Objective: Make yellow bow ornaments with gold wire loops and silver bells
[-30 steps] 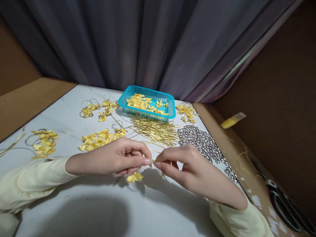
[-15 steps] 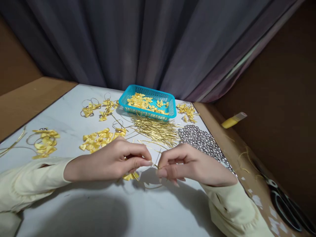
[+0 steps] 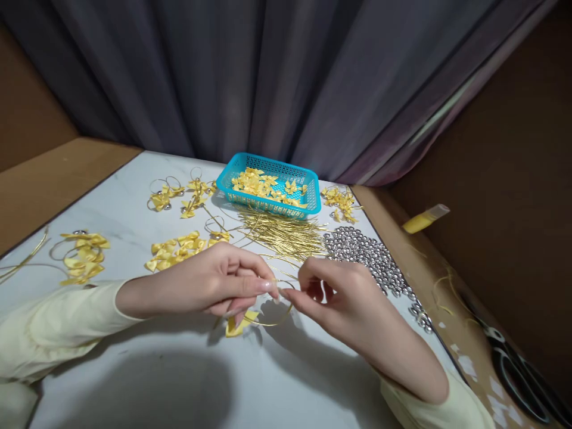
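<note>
While the left hand [image 3: 218,283] has thumb and fingertips pinched together on a thin gold cord [image 3: 273,325], the right hand [image 3: 342,295] is right up against it, fingers curled in narrow, though I can't tell if they're actually gripping. The cord is shiny and bends into a loose, rounded loop that dips between the two hands, over the near-middle of the table. Just under the left fingers there's a glossy yellow bow [image 3: 236,327], partly hidden, sitting by the left end of that loop; can't make out whether it's attached. The tabletop [image 3: 170,381] is white with faint grey marbling, and there's a big soft shadow across the front. Off to the right, black-handled scissors [image 3: 513,375] lie on a brown strip along with paper scraps [image 3: 467,364]. Farther in, you've got a heap of silver beads [image 3: 364,256] on the right, a pile of yellow bows [image 3: 174,251] on the left, and a bundle of gold cord pieces [image 3: 286,234] between. Behind that bundle is a turquoise basket [image 3: 269,206] with more yellow bows inside, and at the very back a dark grey-purple curtain [image 3: 223,77] hangs in folds.
</note>
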`<state>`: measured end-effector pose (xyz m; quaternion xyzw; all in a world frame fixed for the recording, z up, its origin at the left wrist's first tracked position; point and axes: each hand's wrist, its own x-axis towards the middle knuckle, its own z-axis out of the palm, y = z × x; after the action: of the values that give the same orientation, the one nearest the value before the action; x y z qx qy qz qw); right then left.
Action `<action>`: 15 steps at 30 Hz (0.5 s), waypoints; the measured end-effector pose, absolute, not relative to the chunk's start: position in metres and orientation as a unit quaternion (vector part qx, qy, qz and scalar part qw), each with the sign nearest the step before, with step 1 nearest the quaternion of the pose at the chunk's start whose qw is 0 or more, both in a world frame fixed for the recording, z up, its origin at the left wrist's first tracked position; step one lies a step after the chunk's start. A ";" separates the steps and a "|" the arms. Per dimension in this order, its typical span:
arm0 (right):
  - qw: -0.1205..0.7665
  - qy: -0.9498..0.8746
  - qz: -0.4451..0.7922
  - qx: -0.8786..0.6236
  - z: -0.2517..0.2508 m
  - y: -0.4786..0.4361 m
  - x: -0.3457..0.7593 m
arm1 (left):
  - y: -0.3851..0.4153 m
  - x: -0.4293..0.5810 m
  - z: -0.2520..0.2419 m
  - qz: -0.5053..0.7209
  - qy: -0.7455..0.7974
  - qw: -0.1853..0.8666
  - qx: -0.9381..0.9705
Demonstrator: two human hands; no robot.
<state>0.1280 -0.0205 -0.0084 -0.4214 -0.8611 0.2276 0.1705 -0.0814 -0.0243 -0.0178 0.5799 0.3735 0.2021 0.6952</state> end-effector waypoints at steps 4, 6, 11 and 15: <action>0.252 -0.866 0.165 -0.400 0.000 -0.031 0.131 | -0.021 -0.083 -0.023 0.198 0.358 0.753 0.516; 0.290 -0.877 0.127 -0.361 0.002 -0.035 0.130 | -0.020 -0.084 -0.026 0.192 0.356 0.778 0.480; 0.266 -0.909 0.082 -0.310 -0.006 -0.039 0.123 | -0.020 -0.085 -0.029 0.168 0.346 0.815 0.433; 0.272 -0.890 0.185 -0.315 -0.013 -0.035 0.121 | -0.018 -0.085 -0.030 0.156 0.327 0.827 0.430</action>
<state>0.1205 -0.0348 -0.0130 -0.3153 -0.8901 0.1853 0.2719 -0.0852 -0.0184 -0.0301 0.4297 0.3275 0.1559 0.8269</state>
